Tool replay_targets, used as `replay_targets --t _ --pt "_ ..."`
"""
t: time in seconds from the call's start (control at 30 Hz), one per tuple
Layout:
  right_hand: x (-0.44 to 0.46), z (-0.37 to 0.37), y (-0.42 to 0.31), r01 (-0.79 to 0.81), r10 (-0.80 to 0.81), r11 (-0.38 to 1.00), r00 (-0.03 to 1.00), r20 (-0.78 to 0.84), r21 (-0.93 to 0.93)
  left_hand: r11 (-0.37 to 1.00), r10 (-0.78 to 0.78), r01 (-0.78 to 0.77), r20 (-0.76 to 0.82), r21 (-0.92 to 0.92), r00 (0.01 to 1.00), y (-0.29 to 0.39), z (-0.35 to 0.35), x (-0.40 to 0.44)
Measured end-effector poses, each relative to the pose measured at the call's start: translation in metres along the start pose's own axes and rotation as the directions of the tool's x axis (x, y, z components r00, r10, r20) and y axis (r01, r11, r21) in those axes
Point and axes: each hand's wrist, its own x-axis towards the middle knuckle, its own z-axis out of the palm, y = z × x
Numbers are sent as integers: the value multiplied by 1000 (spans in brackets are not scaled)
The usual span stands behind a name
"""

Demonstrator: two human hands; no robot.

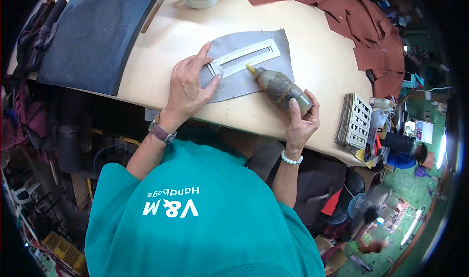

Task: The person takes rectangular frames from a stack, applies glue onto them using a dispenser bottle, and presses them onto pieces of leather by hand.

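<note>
A grey piece of sheet material (239, 42) lies on the pale tabletop with a white slotted rectangular frame (249, 57) on it. My left hand (188, 84) grips the frame's left end, thumb at the near corner and fingers at the far one. In my right hand (302, 123) is a glue bottle (281, 87), held by its base and tilted on its side. The bottle is grimy, with a wrapped middle and a yellow nozzle. Its tip is at the near long edge of the frame; I cannot tell whether it touches. Any glue coming out is too small to make out.
A large dark sheet (97, 32) covers the table's left side, beside a wooden stick (155, 10). At the back stands a white pot (201, 0). Reddish-brown leather pieces (337, 13) lie along the far right, and slotted white templates (355, 120) stand at the right edge.
</note>
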Motion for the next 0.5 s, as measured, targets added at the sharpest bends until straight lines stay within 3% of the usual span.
replay_targets --t 0.13,0.27,0.3,0.4,0.5 --pt "-19 12 -7 -19 16 999 997 76 50 999 -14 14 11 -51 1000 -2 -1 0" --pt "-35 24 -10 -39 41 999 992 120 -19 997 -17 18 10 -80 1000 -2 -1 0" --pt "-37 28 -11 -14 11 1000 993 118 23 996 -17 18 9 -92 1000 -1 -1 0" --pt "-30 20 -8 -181 161 968 979 124 172 995 -14 14 6 -97 1000 -4 0 -2" --pt "-15 0 -5 -329 312 749 941 131 575 996 -15 15 -6 -89 1000 -5 1 -1"
